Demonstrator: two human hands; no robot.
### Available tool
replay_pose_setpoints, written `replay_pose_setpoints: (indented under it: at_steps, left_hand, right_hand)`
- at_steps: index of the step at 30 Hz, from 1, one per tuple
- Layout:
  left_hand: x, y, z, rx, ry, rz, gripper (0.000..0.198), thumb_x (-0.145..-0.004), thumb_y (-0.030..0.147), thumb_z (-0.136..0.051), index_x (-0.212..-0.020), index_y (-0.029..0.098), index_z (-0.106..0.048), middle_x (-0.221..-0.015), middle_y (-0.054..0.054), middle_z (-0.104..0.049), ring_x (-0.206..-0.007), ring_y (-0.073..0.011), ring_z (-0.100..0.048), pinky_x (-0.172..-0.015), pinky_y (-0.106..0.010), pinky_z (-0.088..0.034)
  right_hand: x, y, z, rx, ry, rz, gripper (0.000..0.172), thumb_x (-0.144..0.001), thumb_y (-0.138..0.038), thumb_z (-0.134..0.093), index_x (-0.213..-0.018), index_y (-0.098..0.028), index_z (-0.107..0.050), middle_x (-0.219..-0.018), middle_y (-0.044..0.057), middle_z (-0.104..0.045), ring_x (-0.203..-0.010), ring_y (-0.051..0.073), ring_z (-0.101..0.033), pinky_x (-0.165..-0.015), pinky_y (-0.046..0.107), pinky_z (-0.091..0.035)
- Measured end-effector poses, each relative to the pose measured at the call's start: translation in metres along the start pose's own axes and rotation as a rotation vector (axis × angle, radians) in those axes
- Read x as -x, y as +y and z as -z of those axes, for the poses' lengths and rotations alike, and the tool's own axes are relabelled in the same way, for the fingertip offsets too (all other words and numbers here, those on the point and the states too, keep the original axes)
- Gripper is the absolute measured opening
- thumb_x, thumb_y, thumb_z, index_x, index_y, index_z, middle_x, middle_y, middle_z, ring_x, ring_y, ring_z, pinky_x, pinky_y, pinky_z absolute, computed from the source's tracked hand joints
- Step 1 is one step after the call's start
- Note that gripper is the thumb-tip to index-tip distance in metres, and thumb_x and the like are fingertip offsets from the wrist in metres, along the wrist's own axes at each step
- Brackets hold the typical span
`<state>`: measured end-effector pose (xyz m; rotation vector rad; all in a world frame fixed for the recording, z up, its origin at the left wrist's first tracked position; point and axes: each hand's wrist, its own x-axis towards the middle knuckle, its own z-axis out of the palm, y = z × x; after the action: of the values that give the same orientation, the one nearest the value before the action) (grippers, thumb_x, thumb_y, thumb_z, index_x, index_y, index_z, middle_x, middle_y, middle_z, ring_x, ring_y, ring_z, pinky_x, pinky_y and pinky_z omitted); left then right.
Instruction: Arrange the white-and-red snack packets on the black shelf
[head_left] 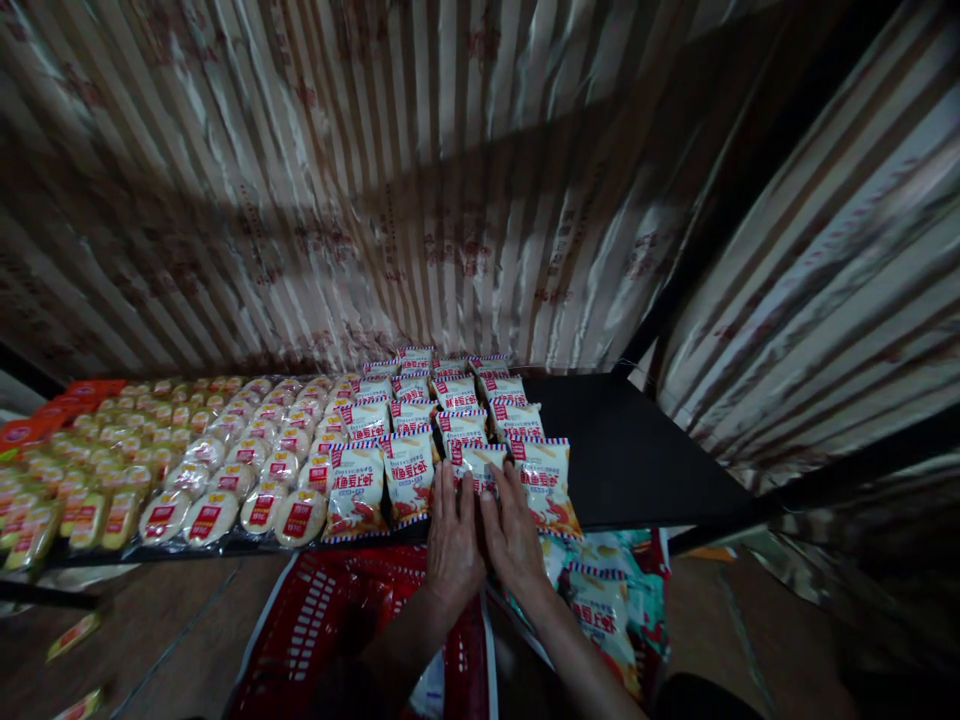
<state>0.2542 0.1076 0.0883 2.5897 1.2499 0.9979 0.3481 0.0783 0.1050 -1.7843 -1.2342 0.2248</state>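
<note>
Both hands lie over one white snack bag in the front row on the black shelf, covering much of its lower part. My left hand presses the bag's left side with fingers stretched out. On the other side rests my right hand, fingers likewise extended and flat. A snack bag of the same kind stands just left of my left hand, and another snack bag is right of my right hand. Rows of matching bags reach back toward the striped sheeting.
Round packaged crackers fill the shelf to the left, with small yellow packets and orange packages beyond. The black shelf extends right. Below are a red basket and more snack bags. Striped sheeting hangs behind.
</note>
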Motion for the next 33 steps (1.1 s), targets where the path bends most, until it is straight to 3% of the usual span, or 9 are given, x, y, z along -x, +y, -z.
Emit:
replay_pose_setpoints:
  at_steps: [5,11,17,23,33]
  left_hand:
    - [0.0,-0.001,-0.009,0.005,0.006,0.035,0.055,-0.091,0.013,-0.039,-0.143,0.006,-0.027,-0.154,-0.025,-0.017,-0.144,-0.0305,-0.008,-0.11,-0.05,-0.035]
    - [-0.007,0.002,-0.008,-0.013,0.031,0.078,0.058,-0.089,0.017,-0.045,-0.144,0.008,-0.028,-0.154,-0.023,-0.018,-0.144,-0.0313,-0.009,-0.11,-0.053,-0.032]
    - [-0.012,0.004,-0.003,0.005,0.053,0.042,0.058,-0.086,0.012,-0.043,-0.142,0.009,-0.031,-0.156,-0.021,-0.013,-0.145,-0.0314,-0.003,-0.111,-0.054,-0.03]
    - [-0.009,0.002,-0.002,0.046,0.03,0.051,0.055,-0.088,0.012,-0.039,-0.142,0.007,-0.03,-0.157,-0.019,-0.008,-0.145,-0.029,0.0,-0.114,-0.052,-0.028]
    - [-0.01,0.005,-0.004,0.069,0.034,0.062,0.055,-0.087,0.009,-0.039,-0.141,0.01,-0.032,-0.158,-0.016,-0.002,-0.145,-0.0297,0.003,-0.113,-0.054,-0.028]
  right_hand:
    - [-0.009,-0.004,-0.004,-0.023,-0.042,-0.039,0.058,-0.093,-0.051,-0.031,-0.137,-0.016,-0.044,-0.152,0.015,-0.03,-0.142,0.026,-0.025,-0.114,0.052,-0.026]
    - [-0.02,0.0,-0.013,-0.084,-0.045,-0.035,0.059,-0.093,-0.049,-0.032,-0.142,-0.015,-0.036,-0.146,0.015,-0.04,-0.136,0.024,-0.036,-0.113,0.049,-0.03]
    - [-0.04,0.008,-0.019,-0.082,-0.051,-0.103,0.065,-0.092,-0.05,-0.033,-0.146,-0.015,-0.026,-0.15,0.016,-0.035,-0.139,0.026,-0.031,-0.112,0.05,-0.029]
    - [-0.073,-0.008,-0.012,-0.14,-0.089,-0.149,0.071,-0.09,-0.054,-0.034,-0.148,-0.016,-0.02,-0.151,0.015,-0.032,-0.142,0.027,-0.026,-0.113,0.048,-0.026]
    - [-0.103,-0.013,-0.024,-0.063,-0.062,-0.173,0.069,-0.088,-0.052,-0.034,-0.144,-0.01,-0.03,-0.148,0.017,-0.037,-0.139,0.028,-0.03,-0.114,0.044,-0.024]
